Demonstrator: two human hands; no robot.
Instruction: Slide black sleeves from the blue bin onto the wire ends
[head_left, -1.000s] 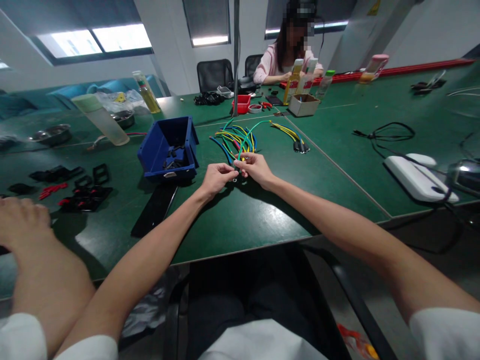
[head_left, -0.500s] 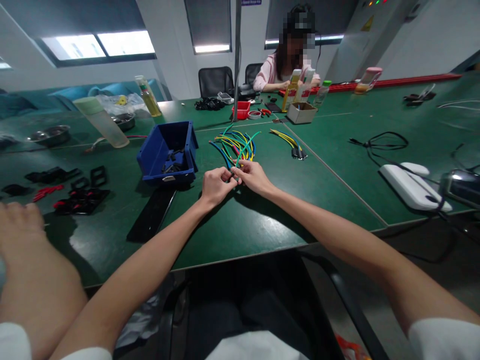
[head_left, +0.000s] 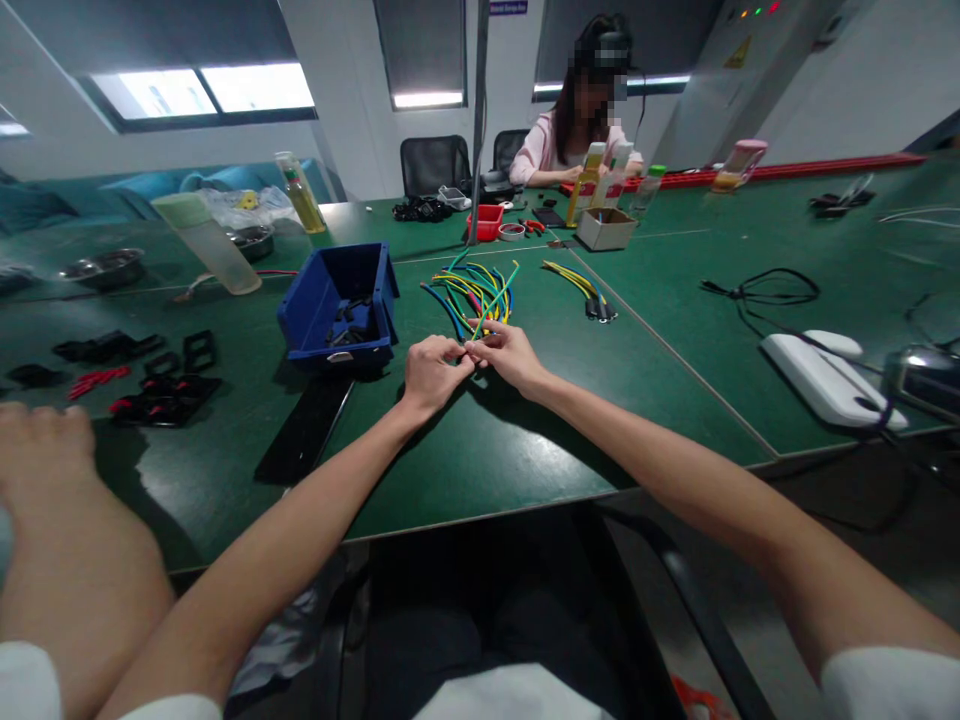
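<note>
Both hands meet over the desk (head_left: pixel 525 440), just short of a fan of loose coloured wires (head_left: pixel 469 285); the right hand (head_left: pixel 511 356) pinches the near end of a green wire (head_left: pixel 496 295), which runs up and away across that fan; the left hand (head_left: pixel 431 372) has its grip closed on the same end, fingertips touching those of the right; whether a small part sits between the fingers is too small to tell.

As for progress, only this one wire is lifted out for work; the rest of the fan lies flat on the desk beyond the hands, apparently waiting; a smaller bunch of yellow wires (head_left: pixel 577 283) with dark ends lies apart to the right, and it may be a finished lot, though that is a judgement only; by that reading, more is left than done.

A blue bin (head_left: pixel 341 300) with black pieces in it stands just left of the fan; black and red parts (head_left: pixel 161 395) lie further left; another person's arm (head_left: pixel 52 500) rests at the left edge; a person in pink sits at the far end.
</note>
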